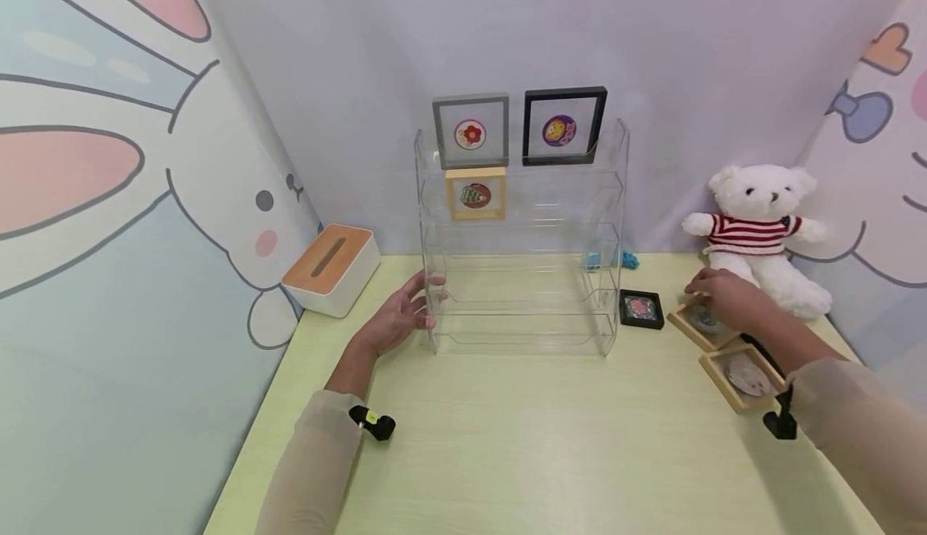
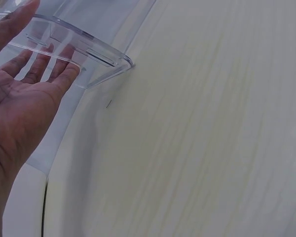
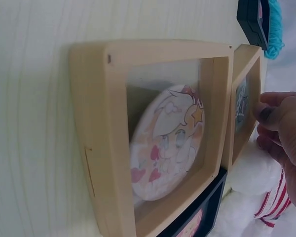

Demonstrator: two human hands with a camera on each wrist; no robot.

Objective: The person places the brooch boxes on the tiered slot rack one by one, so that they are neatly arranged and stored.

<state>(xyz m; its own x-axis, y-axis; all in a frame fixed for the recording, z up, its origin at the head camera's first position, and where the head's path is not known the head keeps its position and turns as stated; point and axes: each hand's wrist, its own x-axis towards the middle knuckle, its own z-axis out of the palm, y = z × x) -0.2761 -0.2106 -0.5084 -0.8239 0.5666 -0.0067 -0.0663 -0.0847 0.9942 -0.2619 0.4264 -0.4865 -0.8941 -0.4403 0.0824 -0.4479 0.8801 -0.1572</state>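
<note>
My left hand (image 1: 394, 319) is at the left side of a clear acrylic tiered rack (image 1: 525, 324), its fingers loosely spread against the side panel. In the left wrist view, some of those fingers show through the clear plastic (image 2: 103, 58). On the right, my right hand (image 1: 731, 298) pinches the far edge of a wooden display frame (image 3: 240, 116) with a round badge inside. That frame lies low by the table. A second wooden frame (image 1: 740, 378) with a pink-and-white character badge lies nearer, partly over a black frame (image 3: 195, 215).
On the rack stand a grey frame (image 1: 471, 133), a black frame (image 1: 563, 126) and a small wooden frame (image 1: 475, 195). Another black frame (image 1: 641, 310) lies right of it. A teddy bear (image 1: 760, 229), blue yarn-like item (image 1: 630, 261) and tissue box (image 1: 331, 269) stand around.
</note>
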